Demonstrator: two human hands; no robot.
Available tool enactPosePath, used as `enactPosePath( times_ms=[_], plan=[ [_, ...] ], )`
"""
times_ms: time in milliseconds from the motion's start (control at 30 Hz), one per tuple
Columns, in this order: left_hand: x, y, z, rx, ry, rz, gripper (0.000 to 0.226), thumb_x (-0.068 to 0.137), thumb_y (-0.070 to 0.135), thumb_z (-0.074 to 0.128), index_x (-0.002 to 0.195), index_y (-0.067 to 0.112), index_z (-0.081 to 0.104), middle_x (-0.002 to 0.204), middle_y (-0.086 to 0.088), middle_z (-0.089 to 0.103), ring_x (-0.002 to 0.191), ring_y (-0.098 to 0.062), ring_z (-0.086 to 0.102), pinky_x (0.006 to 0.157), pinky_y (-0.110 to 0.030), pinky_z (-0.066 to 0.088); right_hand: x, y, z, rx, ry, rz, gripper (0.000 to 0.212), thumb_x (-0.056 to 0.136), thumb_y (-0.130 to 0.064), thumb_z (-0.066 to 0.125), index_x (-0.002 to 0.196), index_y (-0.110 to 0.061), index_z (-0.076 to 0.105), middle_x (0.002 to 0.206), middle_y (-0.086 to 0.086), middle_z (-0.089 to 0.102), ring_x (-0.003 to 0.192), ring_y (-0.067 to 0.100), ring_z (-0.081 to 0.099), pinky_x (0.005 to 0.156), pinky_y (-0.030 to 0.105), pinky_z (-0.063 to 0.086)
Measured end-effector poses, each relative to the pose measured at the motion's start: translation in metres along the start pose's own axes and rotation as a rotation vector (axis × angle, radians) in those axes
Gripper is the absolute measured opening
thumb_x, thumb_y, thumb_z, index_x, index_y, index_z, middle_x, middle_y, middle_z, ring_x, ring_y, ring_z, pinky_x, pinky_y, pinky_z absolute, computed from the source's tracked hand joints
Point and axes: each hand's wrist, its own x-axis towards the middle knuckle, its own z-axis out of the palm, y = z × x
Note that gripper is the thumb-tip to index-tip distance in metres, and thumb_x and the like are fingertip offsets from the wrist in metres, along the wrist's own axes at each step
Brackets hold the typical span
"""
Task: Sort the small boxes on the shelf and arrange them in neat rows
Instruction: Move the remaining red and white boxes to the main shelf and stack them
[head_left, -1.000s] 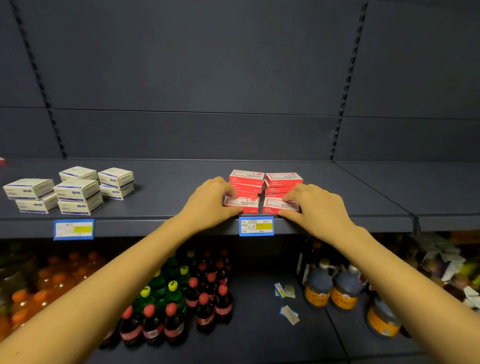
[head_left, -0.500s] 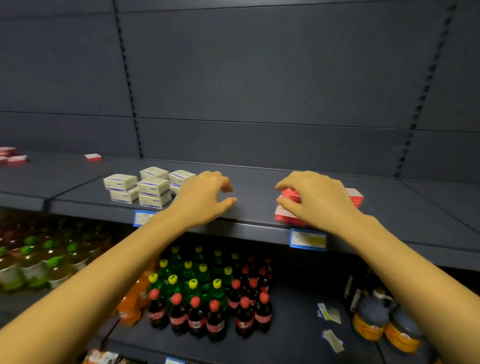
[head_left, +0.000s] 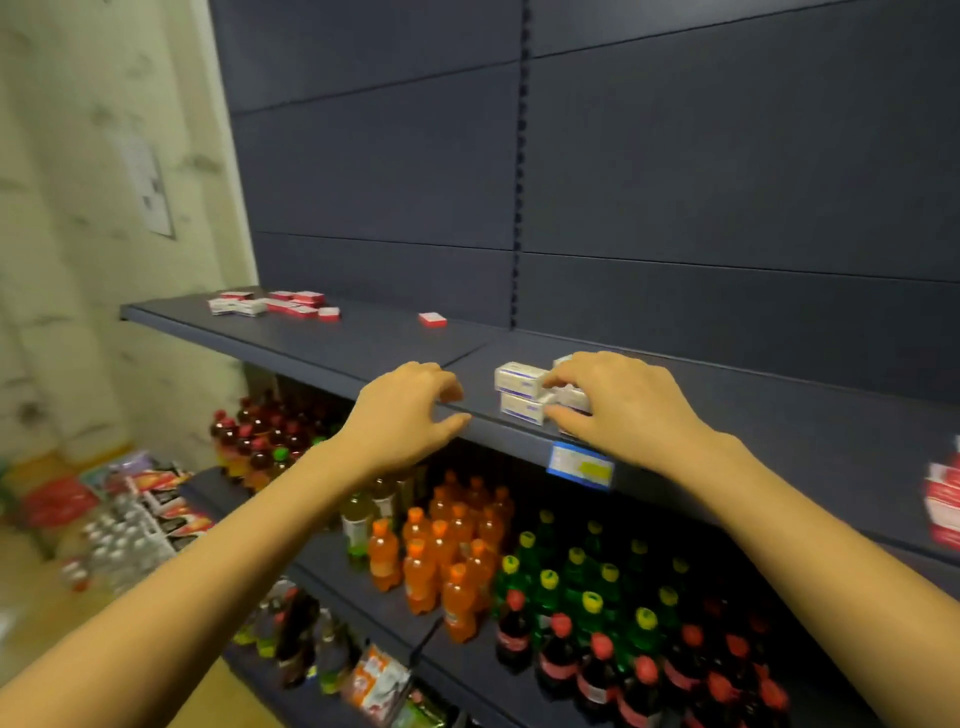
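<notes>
A small stack of white boxes (head_left: 521, 392) stands near the front edge of the dark shelf (head_left: 363, 343). My right hand (head_left: 618, 410) covers the right part of that stack, with fingertips above and thumb below one white box; a firm grip cannot be made out. My left hand (head_left: 402, 415) hovers over the shelf's front edge left of the stack, fingers spread, holding nothing. Scattered red and white boxes (head_left: 275, 304) lie at the shelf's far left end, and a lone red box (head_left: 432, 319) sits further right. A blurred red box stack (head_left: 943, 499) is at the right frame edge.
A blue price tag (head_left: 581, 465) hangs on the shelf lip under my right hand. Lower shelves hold orange bottles (head_left: 441, 561), green bottles (head_left: 587, 582) and dark cola bottles (head_left: 623, 670). A pale wall (head_left: 104, 208) and goods on the floor (head_left: 114, 519) lie to the left.
The view has swung left. My right hand left the red box stack and now sits at the white boxes. My left hand has moved left along the shelf edge, still empty.
</notes>
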Motion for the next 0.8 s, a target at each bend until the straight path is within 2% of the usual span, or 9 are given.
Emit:
enactPosePath(
  times_ms=[67, 200, 433, 600, 800],
  plan=[
    [-0.005, -0.04, -0.007, 0.026, -0.016, -0.025, 0.032, 0.087, 0.042, 0.054, 0.109, 0.019, 0.06, 0.109, 0.003, 0.061, 0.104, -0.014, 0.054, 0.077, -0.025, 0.04, 0.028, -0.027, 0.013, 0.005, -0.011, -0.018, 0.036, 0.092, -0.043, 0.047, 0.126, -0.035, 0.051, 0.13, -0.01, 0.053, 0.122, 0.017, 0.048, 0.088, 0.034, 0.041],
    [-0.015, -0.119, -0.021, 0.063, -0.039, -0.075, 0.032, 0.087, 0.042, 0.054, 0.109, 0.02, 0.06, 0.11, 0.003, 0.062, 0.103, -0.015, 0.055, 0.081, -0.029, 0.046, 0.083, -0.084, 0.038, 0.032, -0.023, -0.072, 0.038, 0.092, -0.044, 0.046, 0.129, -0.034, 0.048, 0.133, -0.01, 0.051, 0.125, 0.016, 0.046, 0.091, 0.035, 0.042],
    [-0.038, -0.242, -0.04, 0.144, -0.081, -0.175, 0.033, 0.086, 0.042, 0.055, 0.109, 0.018, 0.059, 0.11, 0.0, 0.061, 0.102, -0.017, 0.055, 0.075, -0.026, 0.041, 0.17, -0.17, 0.081, 0.074, -0.047, -0.163, 0.041, 0.092, -0.045, 0.047, 0.13, -0.03, 0.048, 0.133, -0.01, 0.052, 0.122, 0.015, 0.049, 0.086, 0.034, 0.045],
    [-0.04, -0.31, -0.04, 0.172, -0.084, -0.242, 0.033, 0.088, 0.042, 0.054, 0.111, 0.019, 0.058, 0.113, 0.001, 0.06, 0.103, -0.016, 0.055, 0.071, -0.023, 0.038, 0.23, -0.208, 0.108, 0.07, -0.063, -0.202, 0.041, 0.092, -0.045, 0.048, 0.129, -0.03, 0.049, 0.133, -0.009, 0.052, 0.121, 0.016, 0.049, 0.085, 0.033, 0.045],
    [-0.018, -0.384, -0.025, 0.147, -0.082, -0.288, 0.032, 0.088, 0.04, 0.054, 0.11, 0.017, 0.059, 0.112, 0.0, 0.061, 0.089, -0.01, 0.051, 0.068, -0.022, 0.037, 0.309, -0.236, 0.148, 0.055, -0.111, -0.197, 0.042, 0.092, -0.045, 0.048, 0.13, -0.029, 0.048, 0.135, -0.007, 0.051, 0.122, 0.017, 0.049, 0.088, 0.035, 0.045]
  ],
)
